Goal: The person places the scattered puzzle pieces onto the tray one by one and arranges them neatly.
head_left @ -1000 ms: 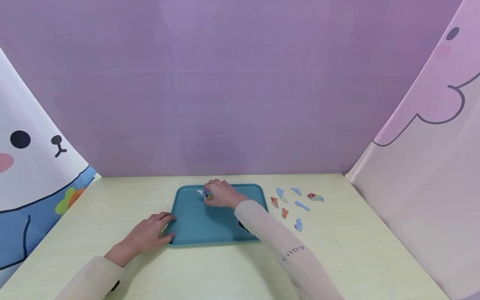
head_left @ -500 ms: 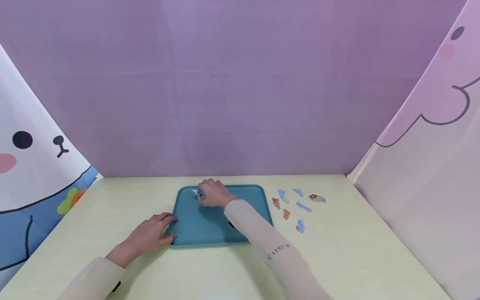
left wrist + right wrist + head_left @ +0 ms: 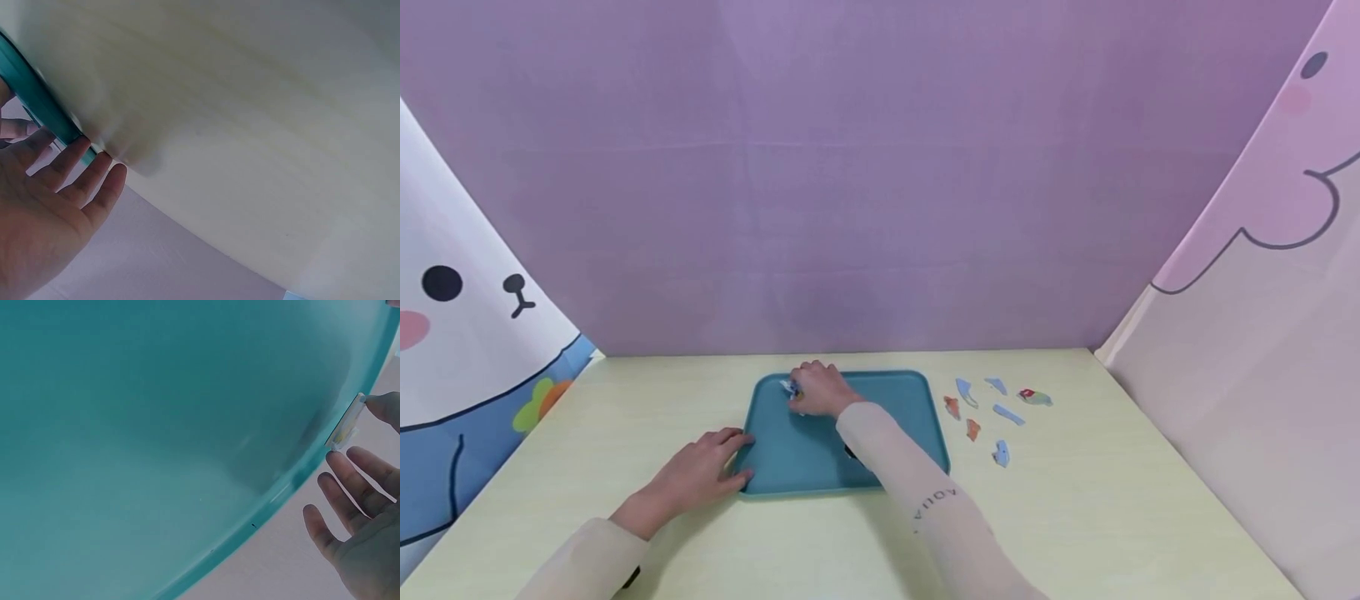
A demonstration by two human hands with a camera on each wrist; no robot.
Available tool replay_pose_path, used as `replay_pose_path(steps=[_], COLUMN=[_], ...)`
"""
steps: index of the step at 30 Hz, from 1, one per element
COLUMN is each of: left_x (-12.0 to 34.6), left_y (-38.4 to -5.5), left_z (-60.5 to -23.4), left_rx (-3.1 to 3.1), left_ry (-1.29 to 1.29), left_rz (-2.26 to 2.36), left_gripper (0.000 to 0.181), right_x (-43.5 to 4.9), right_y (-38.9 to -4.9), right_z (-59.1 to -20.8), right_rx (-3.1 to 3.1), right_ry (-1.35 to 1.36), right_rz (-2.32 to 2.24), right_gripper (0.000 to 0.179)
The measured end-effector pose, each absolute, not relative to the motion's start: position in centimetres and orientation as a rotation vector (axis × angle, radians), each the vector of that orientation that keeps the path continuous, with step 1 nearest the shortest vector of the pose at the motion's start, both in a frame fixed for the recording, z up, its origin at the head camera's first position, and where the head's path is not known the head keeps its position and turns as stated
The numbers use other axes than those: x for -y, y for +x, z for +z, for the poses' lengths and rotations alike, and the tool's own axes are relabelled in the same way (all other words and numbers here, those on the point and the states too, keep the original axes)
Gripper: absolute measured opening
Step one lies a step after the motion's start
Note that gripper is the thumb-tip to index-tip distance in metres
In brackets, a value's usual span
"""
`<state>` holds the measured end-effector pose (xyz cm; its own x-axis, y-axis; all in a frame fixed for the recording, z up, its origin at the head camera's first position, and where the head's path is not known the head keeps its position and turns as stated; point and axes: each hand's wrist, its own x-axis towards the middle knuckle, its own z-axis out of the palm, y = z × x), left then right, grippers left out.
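My right hand [image 3: 822, 390] is over the far left part of the teal tray [image 3: 805, 467]. Between thumb and fingertips it pinches a thin flat puzzle piece [image 3: 345, 423], seen almost edge-on in the right wrist view. In the head view a whitish-blue end of that piece pokes out left of the fingers. My left hand [image 3: 696, 468] rests at the tray's near left side, fingertips and thumb touching the rim. Its fingers [image 3: 70, 164] look extended along the tray edge in the left wrist view.
To the right of the tray, several loose flat pieces lie on the pale table [image 3: 1090, 500]: blue ones such as a strip [image 3: 1008, 414], an orange piece [image 3: 973, 429] and a multicoloured piece [image 3: 1035, 397]. A purple backdrop [image 3: 850, 208] stands behind the table.
My right hand has shifted left over the tray with the piece still pinched, slowing in the latter half second. My left hand has stayed at the tray rim.
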<state>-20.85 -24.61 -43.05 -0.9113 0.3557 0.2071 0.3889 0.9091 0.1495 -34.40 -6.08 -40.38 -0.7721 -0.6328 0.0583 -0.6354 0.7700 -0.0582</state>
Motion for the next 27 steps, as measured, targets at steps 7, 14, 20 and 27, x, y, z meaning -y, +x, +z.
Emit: replay_pose_path(steps=[7, 14, 20, 27], left_x=[24.6, 24.6, 24.6, 24.6], left_y=[-20.7, -20.8, -20.8, -20.7], left_z=[-42.9, -42.9, -43.1, -43.1], left_rx=[2.909, 2.906, 2.890, 2.891], left_ry=[-0.557, -0.565, -0.573, -0.564], left_rz=[-0.276, -0.286, -0.275, -0.281], left_gripper=[0.047, 0.047, 0.047, 0.047], right_x=[6.6, 6.9, 7.2, 7.5], right_y=[-34.7, -34.8, -34.9, -35.1], right_z=[-40.7, -41.1, -41.5, -41.9], right_rx=[2.930, 2.965, 2.962, 2.954], right_ry=[1.045, 1.027, 1.028, 1.024], right_rz=[0.133, 0.116, 0.074, 0.046], right_gripper=[0.045, 0.042, 0.039, 0.036])
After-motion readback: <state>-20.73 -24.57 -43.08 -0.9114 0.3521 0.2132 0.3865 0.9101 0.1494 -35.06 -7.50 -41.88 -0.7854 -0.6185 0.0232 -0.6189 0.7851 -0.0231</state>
